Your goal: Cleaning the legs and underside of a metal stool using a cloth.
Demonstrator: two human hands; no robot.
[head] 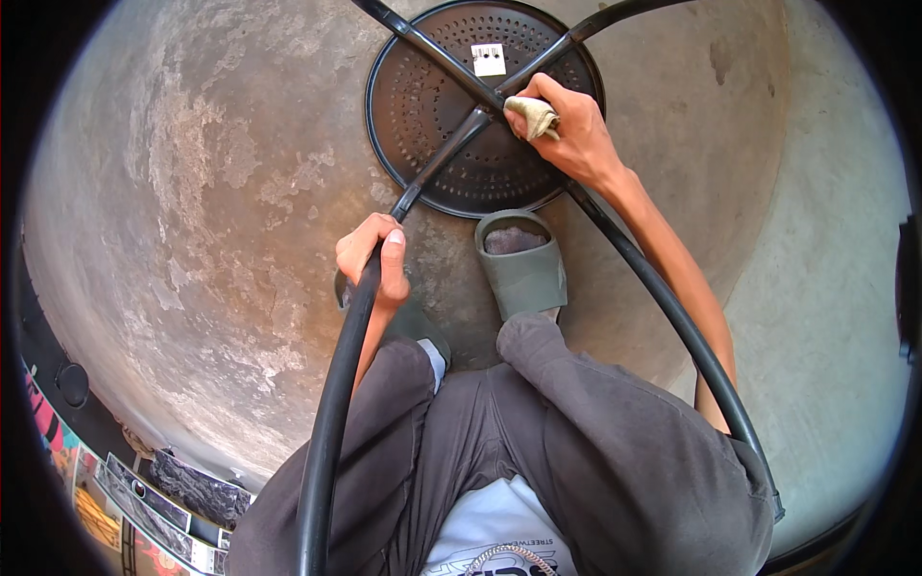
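An upturned stool or chair (468,162) with a round, perforated dark seat lies on the floor, its black tubular legs spread outward and crossing over the seat's underside. My left hand (376,258) grips the lower left leg (338,389) partway along, thumb on top. A folded, pale greenish cloth (531,117) is pinched in my right hand (565,129), which presses it near the point where the tubes cross. The lower right leg (663,288) runs beside my right forearm to my knee. A white label (488,60) with print sits on the seat's underside.
My feet, in green slides (529,277), stand just below the seat's rim. Stained concrete floor (216,216) surrounds it, with a paler strip (821,288) at the right. Pictures and printed panels (148,497) line the lower left edge. A dark object (909,288) is at the far right.
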